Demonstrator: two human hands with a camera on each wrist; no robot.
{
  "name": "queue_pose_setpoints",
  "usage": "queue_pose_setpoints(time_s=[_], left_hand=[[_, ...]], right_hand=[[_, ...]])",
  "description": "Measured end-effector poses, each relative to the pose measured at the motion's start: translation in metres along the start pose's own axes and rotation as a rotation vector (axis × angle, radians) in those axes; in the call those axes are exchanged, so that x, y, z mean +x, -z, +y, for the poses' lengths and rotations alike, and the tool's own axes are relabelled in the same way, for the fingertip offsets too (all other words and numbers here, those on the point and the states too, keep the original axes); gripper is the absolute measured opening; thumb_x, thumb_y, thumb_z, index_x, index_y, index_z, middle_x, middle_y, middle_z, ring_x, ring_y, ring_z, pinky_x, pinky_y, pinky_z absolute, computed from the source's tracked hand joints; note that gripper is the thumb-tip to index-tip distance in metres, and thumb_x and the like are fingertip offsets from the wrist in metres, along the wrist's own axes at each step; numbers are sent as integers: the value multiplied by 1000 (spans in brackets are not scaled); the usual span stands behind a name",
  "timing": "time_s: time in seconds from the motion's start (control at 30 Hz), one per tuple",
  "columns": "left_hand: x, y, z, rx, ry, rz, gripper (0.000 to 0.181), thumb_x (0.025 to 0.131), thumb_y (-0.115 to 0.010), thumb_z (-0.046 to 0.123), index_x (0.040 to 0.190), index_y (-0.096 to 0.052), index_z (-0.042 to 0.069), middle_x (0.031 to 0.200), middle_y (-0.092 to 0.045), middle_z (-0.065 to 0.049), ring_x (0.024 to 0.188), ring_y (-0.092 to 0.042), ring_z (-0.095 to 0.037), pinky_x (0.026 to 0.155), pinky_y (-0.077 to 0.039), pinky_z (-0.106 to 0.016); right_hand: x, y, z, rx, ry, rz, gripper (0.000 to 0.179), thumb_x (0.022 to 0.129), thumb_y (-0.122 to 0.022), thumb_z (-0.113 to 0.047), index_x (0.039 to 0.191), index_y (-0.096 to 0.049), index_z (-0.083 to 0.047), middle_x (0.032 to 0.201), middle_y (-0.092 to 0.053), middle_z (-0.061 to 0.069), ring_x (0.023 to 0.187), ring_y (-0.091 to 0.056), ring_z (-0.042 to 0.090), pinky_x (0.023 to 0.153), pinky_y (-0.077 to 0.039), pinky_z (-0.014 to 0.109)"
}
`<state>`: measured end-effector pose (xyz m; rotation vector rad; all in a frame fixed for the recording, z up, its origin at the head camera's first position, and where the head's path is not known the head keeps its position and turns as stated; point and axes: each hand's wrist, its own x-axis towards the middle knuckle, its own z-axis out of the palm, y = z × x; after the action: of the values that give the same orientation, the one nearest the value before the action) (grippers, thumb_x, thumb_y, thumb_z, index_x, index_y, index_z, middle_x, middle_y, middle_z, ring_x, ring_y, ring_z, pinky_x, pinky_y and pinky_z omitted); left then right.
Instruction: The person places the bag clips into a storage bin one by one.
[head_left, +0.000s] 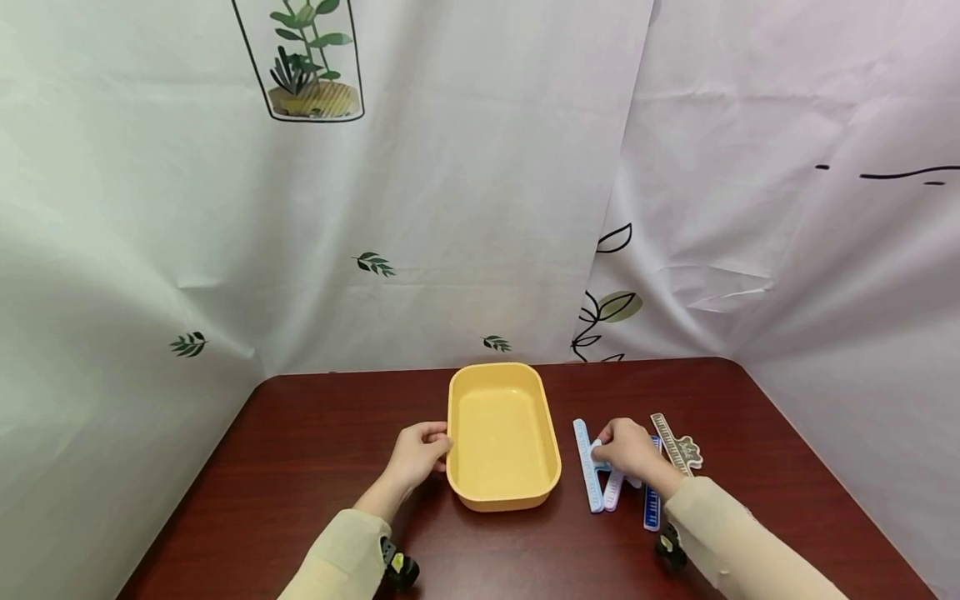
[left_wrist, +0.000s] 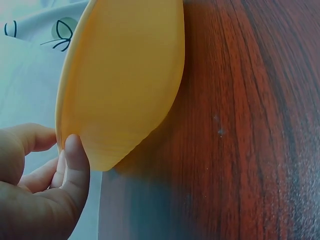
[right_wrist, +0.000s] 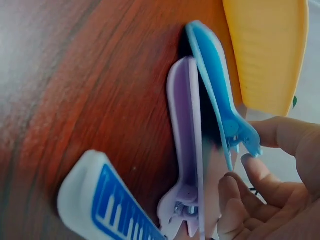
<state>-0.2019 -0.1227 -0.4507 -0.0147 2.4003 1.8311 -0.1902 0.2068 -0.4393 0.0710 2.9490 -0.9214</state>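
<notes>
My left hand (head_left: 417, 455) pinches the left rim of a yellow rectangular tub (head_left: 498, 442), thumb against its wall in the left wrist view. To the right of the tub, my right hand (head_left: 630, 448) has thumb and forefinger at the handle of a light blue clip (head_left: 588, 467), pinching it. A long ruler-marked bar forms this clip's front edge. Right beside it lies a pale purple clip (right_wrist: 184, 115), partly hidden under the hand in the head view. Under the right wrist shows a dark blue and white clip (head_left: 652, 506).
A greyish-brown clip (head_left: 673, 443) with a shaped handle lies beyond the right forearm. Everything rests on a dark red wooden table (head_left: 330, 450). White printed cloth (head_left: 465, 208) hangs along the table's back and sides.
</notes>
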Motion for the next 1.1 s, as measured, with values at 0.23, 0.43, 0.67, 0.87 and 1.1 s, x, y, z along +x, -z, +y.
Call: queue_pose_setpoints(time_s=[0.23, 0.43, 0.67, 0.87, 1.1], left_hand=[[0, -1, -1, -63, 29, 1, 39, 87, -58, 2, 122, -53, -14, 96, -65, -19, 60, -60, -12, 51, -54, -26], [-2, -2, 1, -84, 42, -4, 37, 88, -57, 3, 121, -55, -12, 92, -67, -15, 57, -59, -11, 48, -51, -24], [-3, -2, 2, -95, 50, -6, 37, 87, -58, 3, 121, -55, -12, 89, -66, -13, 56, -58, -11, 47, -49, -23], [-4, -1, 1, -100, 53, -6, 37, 88, -58, 4, 121, -55, -11, 87, -65, -12, 54, -56, -11, 45, -48, -23], [-3, 1, -1, -111, 59, -19, 37, 88, -58, 4, 122, -55, -9, 85, -63, -10, 55, -57, -10, 45, -49, -22]], right_hand=[[-1, 1, -3, 19, -37, 6, 11, 70, -70, -11, 71, -61, -6, 71, -59, 3, 63, -52, 16, 53, -43, 26], [0, 2, -4, 60, -38, 4, 10, 71, -71, -11, 71, -63, -5, 71, -59, 4, 63, -52, 16, 51, -43, 26], [1, 3, -4, 83, -35, 3, 6, 72, -69, -10, 70, -65, -5, 69, -60, 3, 61, -52, 15, 50, -43, 25], [1, 5, -6, 138, -39, 11, 6, 74, -68, -8, 73, -67, -3, 63, -58, 2, 53, -51, 12, 47, -42, 24], [2, 8, -9, 213, -59, -10, 8, 78, -69, -9, 77, -67, -1, 59, -55, 2, 44, -48, 10, 42, -43, 22]])
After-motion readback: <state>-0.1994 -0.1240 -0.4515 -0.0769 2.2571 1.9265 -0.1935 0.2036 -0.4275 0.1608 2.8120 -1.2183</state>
